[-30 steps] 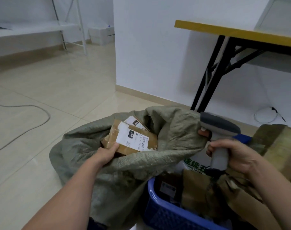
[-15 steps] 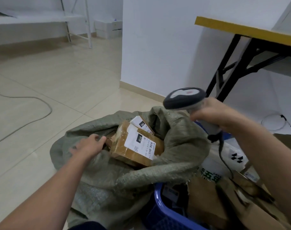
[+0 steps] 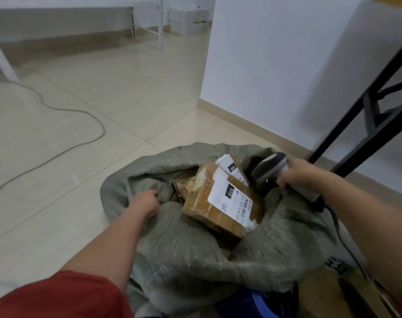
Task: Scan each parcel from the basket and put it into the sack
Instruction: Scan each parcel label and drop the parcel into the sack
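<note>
– Looking down from head height, what room is this?
– Pale beige tiled floor (image 3: 108,106) fills most of the view. A white wall (image 3: 275,65) juts forward on the right, with a beige skirting along its foot. Far back on the left stands a white metal shelf frame (image 3: 160,24), with a white box (image 3: 186,19) on the floor just beside it. A grey cable (image 3: 80,109) curves over the tiles on the left.
– And the surface?
– Only its black metal legs (image 3: 360,115) show, slanting at the right edge, near the wall. Its top is out of view.
– Where are the task's things?
– A grey-green woven sack (image 3: 195,260) sits open on the floor at bottom centre. In its mouth a brown cardboard parcel (image 3: 202,203) lies tilted, its white label marked 010 facing up. A second parcel (image 3: 232,167), labelled 060, pokes up just behind it. At the bottom edge the rim of a blue basket (image 3: 252,301) shows, partly covered by the sack's cloth, with brown cardboard (image 3: 328,294) to its right.
– The hands?
– The left hand (image 3: 145,203), below a red sleeve (image 3: 58,299), has its grip closed on the sack's left rim, fingers curled into the cloth. The right hand (image 3: 298,173) has its grip wrapped round a grey scanner (image 3: 270,167), held over the sack's far right rim; a dark cord (image 3: 340,237) trails down from it.
</note>
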